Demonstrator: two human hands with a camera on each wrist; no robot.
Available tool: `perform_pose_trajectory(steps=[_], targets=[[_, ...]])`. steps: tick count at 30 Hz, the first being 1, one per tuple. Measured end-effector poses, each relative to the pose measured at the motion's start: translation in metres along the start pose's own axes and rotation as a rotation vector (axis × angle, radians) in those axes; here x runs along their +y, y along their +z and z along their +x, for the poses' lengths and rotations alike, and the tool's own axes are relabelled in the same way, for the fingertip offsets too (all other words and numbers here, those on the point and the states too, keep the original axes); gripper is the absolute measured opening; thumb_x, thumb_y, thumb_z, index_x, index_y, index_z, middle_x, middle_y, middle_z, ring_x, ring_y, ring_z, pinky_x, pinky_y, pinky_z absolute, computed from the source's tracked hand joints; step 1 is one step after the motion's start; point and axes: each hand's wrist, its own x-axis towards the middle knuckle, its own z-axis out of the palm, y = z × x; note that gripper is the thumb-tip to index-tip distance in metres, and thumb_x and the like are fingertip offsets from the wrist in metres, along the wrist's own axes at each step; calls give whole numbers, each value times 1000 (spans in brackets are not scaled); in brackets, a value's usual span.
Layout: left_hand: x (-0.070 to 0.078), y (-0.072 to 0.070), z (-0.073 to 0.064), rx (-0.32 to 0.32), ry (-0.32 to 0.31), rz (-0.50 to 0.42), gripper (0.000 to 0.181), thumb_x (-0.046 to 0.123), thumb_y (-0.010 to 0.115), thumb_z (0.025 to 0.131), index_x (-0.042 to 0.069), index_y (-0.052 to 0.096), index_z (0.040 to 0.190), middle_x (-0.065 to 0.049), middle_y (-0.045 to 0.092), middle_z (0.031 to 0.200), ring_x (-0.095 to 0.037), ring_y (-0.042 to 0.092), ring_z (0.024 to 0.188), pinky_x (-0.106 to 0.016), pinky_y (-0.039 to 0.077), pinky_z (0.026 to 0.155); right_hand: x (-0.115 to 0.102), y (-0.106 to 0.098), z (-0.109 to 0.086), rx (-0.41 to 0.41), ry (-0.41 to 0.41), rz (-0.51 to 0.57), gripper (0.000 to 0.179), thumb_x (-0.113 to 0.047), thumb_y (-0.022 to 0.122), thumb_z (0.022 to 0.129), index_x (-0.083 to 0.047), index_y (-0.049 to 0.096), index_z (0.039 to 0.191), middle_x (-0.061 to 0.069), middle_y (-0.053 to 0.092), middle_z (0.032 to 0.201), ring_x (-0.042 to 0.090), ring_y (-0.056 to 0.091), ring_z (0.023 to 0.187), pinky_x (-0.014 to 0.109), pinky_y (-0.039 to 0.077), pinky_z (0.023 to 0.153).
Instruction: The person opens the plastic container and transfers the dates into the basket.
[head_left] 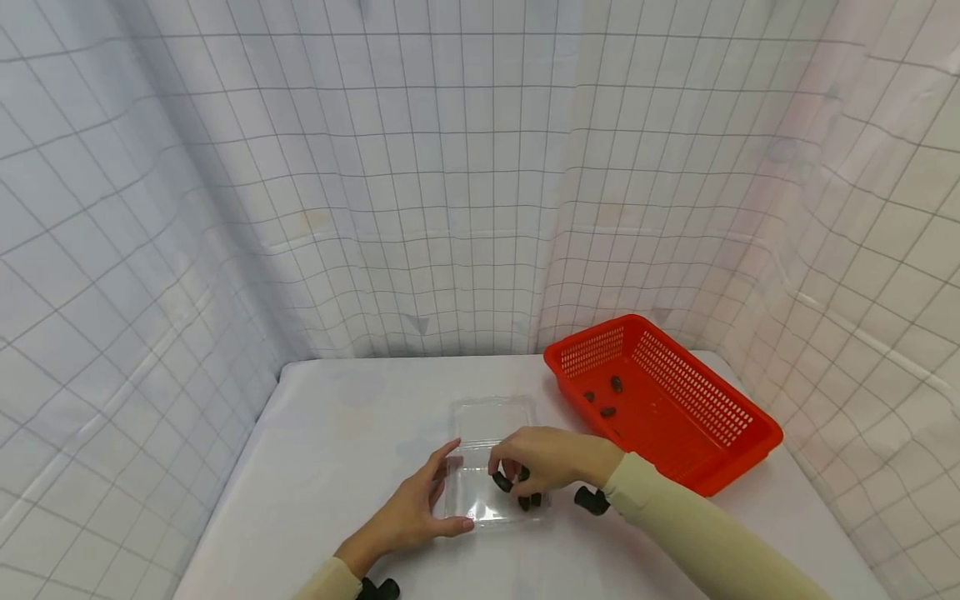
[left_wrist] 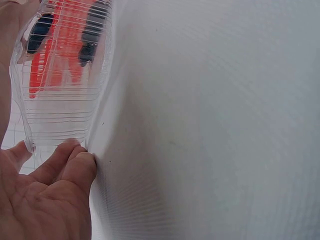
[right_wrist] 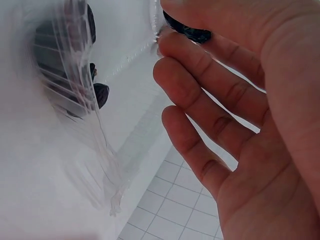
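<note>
On the table, a clear plastic box (head_left: 468, 493) lies with its hinged lid (head_left: 491, 417) spread open behind it. My left hand (head_left: 408, 512) holds the box's left side, thumb at the near corner and forefinger at the far one. In the left wrist view its fingertips rest against the ribbed wall (left_wrist: 60, 115). Over the box's right half, my right hand (head_left: 551, 458) pinches a dark, glossy, oval date-like piece (head_left: 502, 482) between thumb and forefinger; its other fingers are loosely bent. Several similar dark pieces (right_wrist: 101, 95) sit in the box, partly hidden by this hand.
A red perforated plastic basket (head_left: 675, 429) stands at the back right, angled, with a few dark pieces (head_left: 616, 383) inside. My right forearm crosses in front of its near edge. White grid-patterned curtains (head_left: 450, 208) enclose the white table (head_left: 352, 417) at the back and sides.
</note>
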Motion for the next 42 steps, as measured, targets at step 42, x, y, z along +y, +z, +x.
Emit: perform_pose_trajectory(steps=[42], targets=[[1, -1, 1, -7, -4, -10, 125, 33, 103, 92, 17, 23, 186, -28, 47, 182, -55, 45, 170, -56, 42, 135, 19, -38, -44, 154, 97, 2, 34, -20, 91, 104, -21, 78, 135, -8, 81, 109, 21, 79, 109, 28, 68, 100]])
